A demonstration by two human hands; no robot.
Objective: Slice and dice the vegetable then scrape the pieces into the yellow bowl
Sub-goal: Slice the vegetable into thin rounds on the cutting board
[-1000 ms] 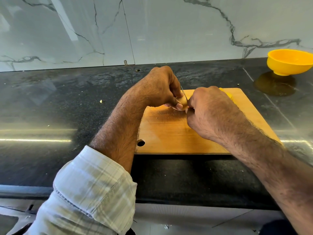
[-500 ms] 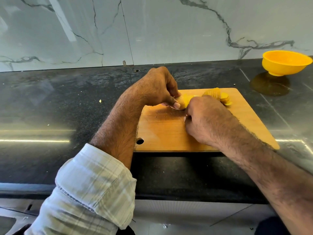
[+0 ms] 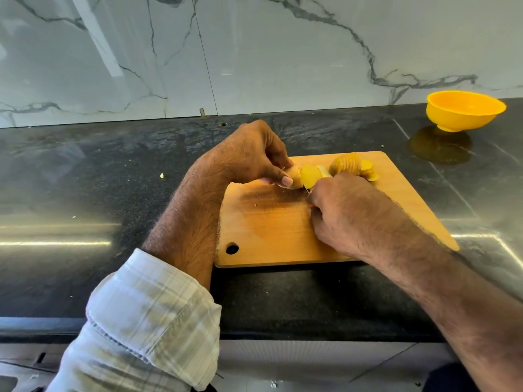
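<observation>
Since half a second back, right hand (image 3: 348,213) has drawn toward the near edge of the board, uncovering a fresh cut face on the vegetable (image 3: 307,176); one second back the knife blade stood raised between the two hands. Vegetable, yellow-fleshed with pale skin, lies on its side on the far part of the wooden cutting board (image 3: 271,230), cut face turned to the right. Left hand (image 3: 252,154) grips its uncut end from above, fingers curled over it, thumb tip pressed against the near side; the stub pokes out just past the fingertips. Right hand sits just right of and nearer than the cut face, fingers curled tight round a handle, of which only a speck of orange shows under the knuckles. A thin sliver of knife blade (image 3: 306,189) shows at the lower edge of the cut face; it seems to touch the vegetable, but the view is too tight to be sure. Row of finished slices (image 3: 353,166) leans fanned along the far edge of the board, just right of the stub, partly behind the right hand's knuckles. Yellow bowl (image 3: 464,110) stands upright on the black countertop (image 3: 85,193), well apart to the far right, by the marble wall. Small pale crumbs dot the counter left of the board. Left forearm wears a rolled plaid sleeve (image 3: 147,321).
</observation>
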